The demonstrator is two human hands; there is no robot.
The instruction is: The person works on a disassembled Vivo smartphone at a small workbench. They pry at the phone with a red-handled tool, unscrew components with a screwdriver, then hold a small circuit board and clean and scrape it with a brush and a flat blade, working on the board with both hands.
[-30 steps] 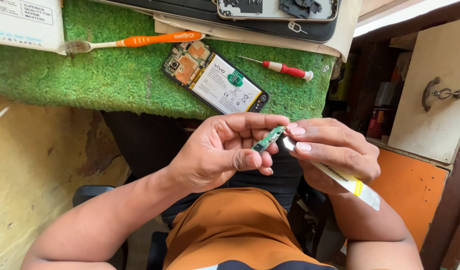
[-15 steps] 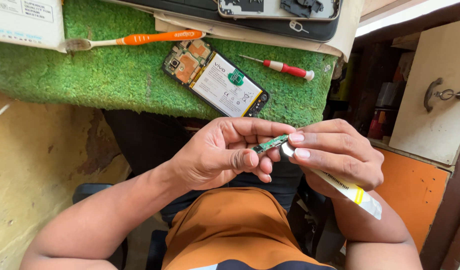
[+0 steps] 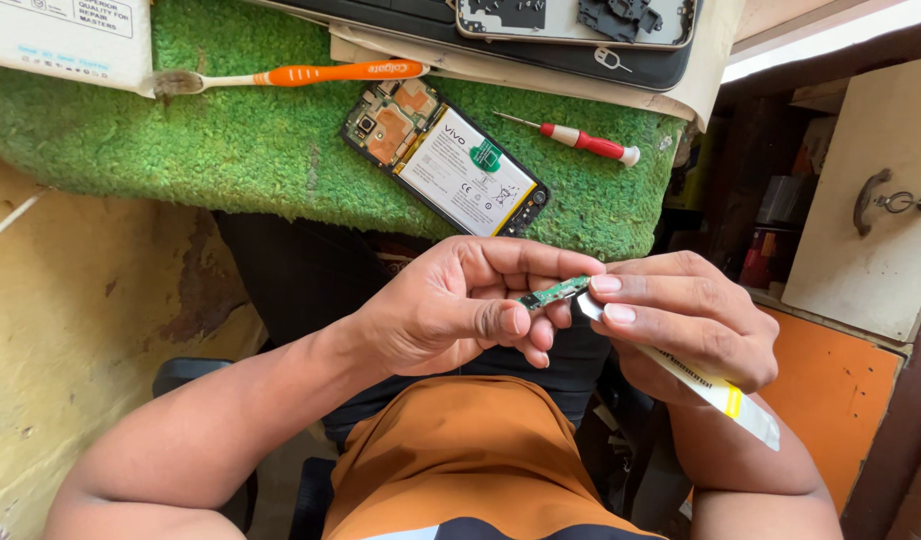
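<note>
My left hand (image 3: 451, 310) and my right hand (image 3: 681, 320) meet over my lap, below the table edge. Between their fingertips is a small green circuit board (image 3: 553, 293), pinched by the left fingers and touched by the right ones. My right hand also grips a white tube with a yellow band (image 3: 721, 392), its metal tip up against the board. An opened phone (image 3: 446, 158) with its back off, showing the battery and copper-coloured parts, lies on the green turf mat (image 3: 231, 150) above my hands.
On the mat lie an orange toothbrush (image 3: 301, 75) and a red-handled screwdriver (image 3: 581, 140). A white box (image 3: 66, 35) sits at the top left; a dark tray with phone parts (image 3: 571, 25) at the top. A cabinet door with a metal handle (image 3: 881, 200) stands right.
Both hands have stayed together over my lap. The small board has tipped slightly flatter between the fingertips; the tube stays in my right hand.
</note>
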